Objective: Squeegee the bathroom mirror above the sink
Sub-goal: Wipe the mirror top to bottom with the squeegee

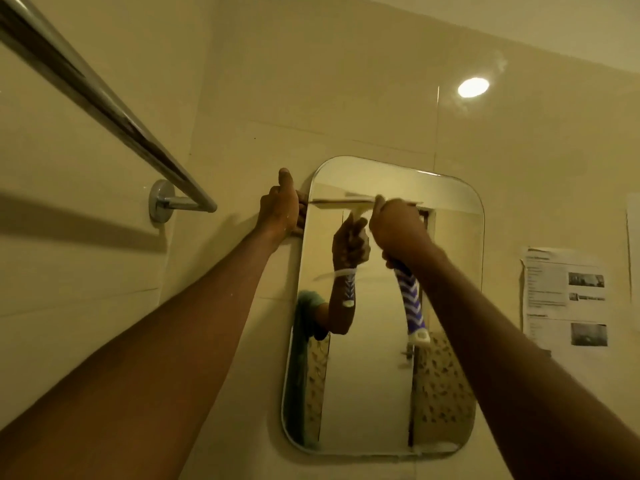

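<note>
Head view: right hand point(398, 230) fist-tight around squeegee point(410, 299) handle, purple-and-white grip hanging below wrist. Blade pressed flat across upper part of mirror point(377, 393), near top edge. Left hand point(280, 209) clamped on mirror's left edge, thumb up against tiled wall point(311, 98). Towel rail point(104, 109) upper left, paper notice point(568, 299) at right.

The walls point(346, 81) were glossy cream tile with faint grout lines, lit in a warm yellow cast. A chrome rail point(104, 109) ran in from the upper left to a round mount point(161, 201) and threw a dark shadow below it. A round light spot point(473, 87) glared at upper right, above printed papers point(568, 299) stuck on the tile.
</note>
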